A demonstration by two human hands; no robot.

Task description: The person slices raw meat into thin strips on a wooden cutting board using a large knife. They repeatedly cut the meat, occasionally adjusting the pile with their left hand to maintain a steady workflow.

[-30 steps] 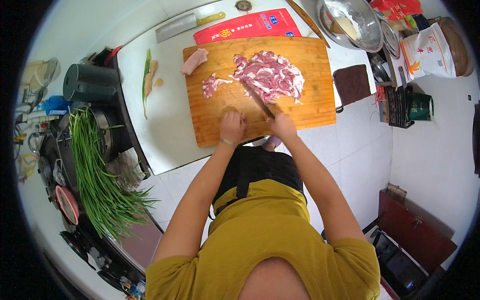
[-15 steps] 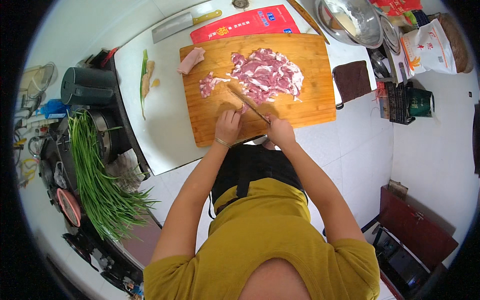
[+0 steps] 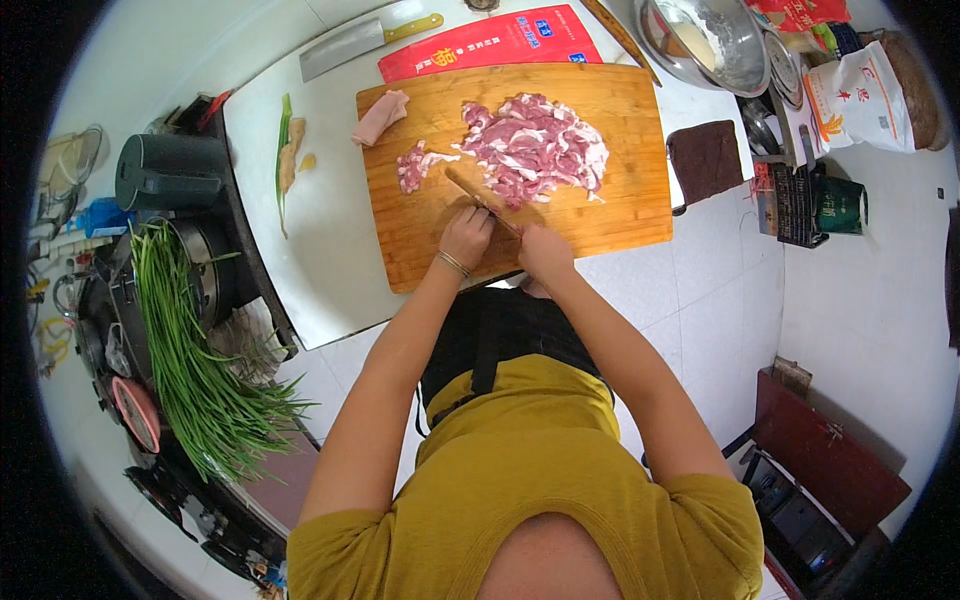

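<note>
My right hand (image 3: 545,252) is wrapped round the handle of a knife (image 3: 468,187), whose blade points up and left across the wooden cutting board (image 3: 630,215). Close against the blade, my left hand (image 3: 467,236) presses down with curled fingers on a small piece of meat, mostly hidden under them. Beyond the knife lies a heap of sliced pink meat (image 3: 535,150) streaked with white fat. A smaller pile of slices (image 3: 415,168) sits to its left. At the board's far left corner is a pale pink slab of meat or skin (image 3: 381,117).
Behind the board lie a cleaver (image 3: 345,50) and a red package (image 3: 470,48). Ginger (image 3: 291,155) and a green onion (image 3: 283,200) are on the white table's left. Long green stalks (image 3: 190,370) lie further left. A metal bowl (image 3: 745,60) and brown cloth (image 3: 706,158) stand right.
The knife and my right hand have shifted a little left and toward me. My left hand has moved slightly right, its fingers now closer to the blade.
</note>
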